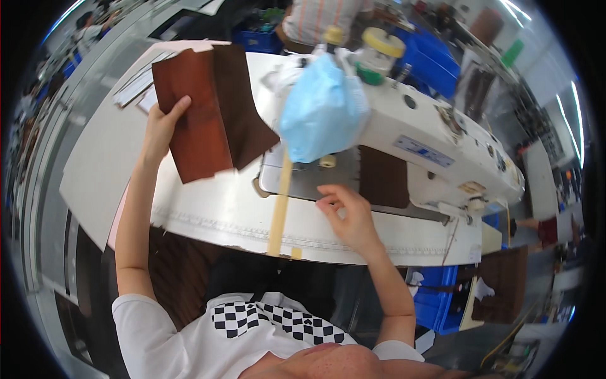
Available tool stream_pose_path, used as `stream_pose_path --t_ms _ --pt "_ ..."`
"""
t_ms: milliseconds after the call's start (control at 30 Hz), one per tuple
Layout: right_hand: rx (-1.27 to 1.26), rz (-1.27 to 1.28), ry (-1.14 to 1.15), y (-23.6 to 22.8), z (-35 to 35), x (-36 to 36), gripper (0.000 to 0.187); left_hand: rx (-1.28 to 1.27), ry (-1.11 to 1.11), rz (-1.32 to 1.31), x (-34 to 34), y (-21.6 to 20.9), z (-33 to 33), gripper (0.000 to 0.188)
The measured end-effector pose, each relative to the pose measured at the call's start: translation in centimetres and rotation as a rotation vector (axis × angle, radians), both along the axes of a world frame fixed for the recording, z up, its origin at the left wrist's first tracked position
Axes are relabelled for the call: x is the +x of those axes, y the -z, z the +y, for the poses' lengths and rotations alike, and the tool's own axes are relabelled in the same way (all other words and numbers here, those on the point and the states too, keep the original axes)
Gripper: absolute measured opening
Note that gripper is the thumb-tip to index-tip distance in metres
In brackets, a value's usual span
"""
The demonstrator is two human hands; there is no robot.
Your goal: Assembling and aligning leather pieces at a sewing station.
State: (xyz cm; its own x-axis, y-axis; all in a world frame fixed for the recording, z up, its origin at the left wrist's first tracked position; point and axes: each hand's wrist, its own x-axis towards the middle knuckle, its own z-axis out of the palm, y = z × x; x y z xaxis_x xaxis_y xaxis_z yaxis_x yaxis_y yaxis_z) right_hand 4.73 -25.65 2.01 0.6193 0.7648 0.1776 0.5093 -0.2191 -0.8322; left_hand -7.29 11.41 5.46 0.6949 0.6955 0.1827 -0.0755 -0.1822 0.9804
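Observation:
My left hand (163, 125) is raised over the left of the table and grips a brown leather piece (208, 110), a lighter and a darker panel joined side by side. My right hand (346, 211) rests on the white table near the metal bed plate (309, 177) of the white sewing machine (435, 148), fingers bent, holding nothing that I can see. A light blue cloth (323, 110) is bunched over the machine head. A dark brown leather piece (383, 177) lies on the bed under the machine arm. A tan strip (279, 211) hangs from the head down over the table's front edge.
White paper sheets (136, 85) lie at the table's far left. A yellow-topped thread spool (379, 50) stands on the machine. Blue bins (435, 297) sit low at the right, with more dark leather (502, 284) beside them. Another person in a striped shirt (322, 19) is behind the machine.

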Motion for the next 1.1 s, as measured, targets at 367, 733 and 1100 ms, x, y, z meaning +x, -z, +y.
stream_pose_path --t_ms 367,733,1100 --pt "0.325 0.078 -0.571 2.3 10.7 -14.9 0.032 -0.591 0.271 -0.168 -22.1 9.0 -12.1 0.080" --pt "0.266 -0.556 -1.165 9.3 11.9 -23.7 0.038 -0.811 -0.429 -0.018 -41.5 20.6 -11.3 0.049" --pt "0.112 -0.793 0.026 0.8 1.7 -4.8 0.022 -0.473 -0.956 0.514 -56.6 35.3 -12.2 0.050"
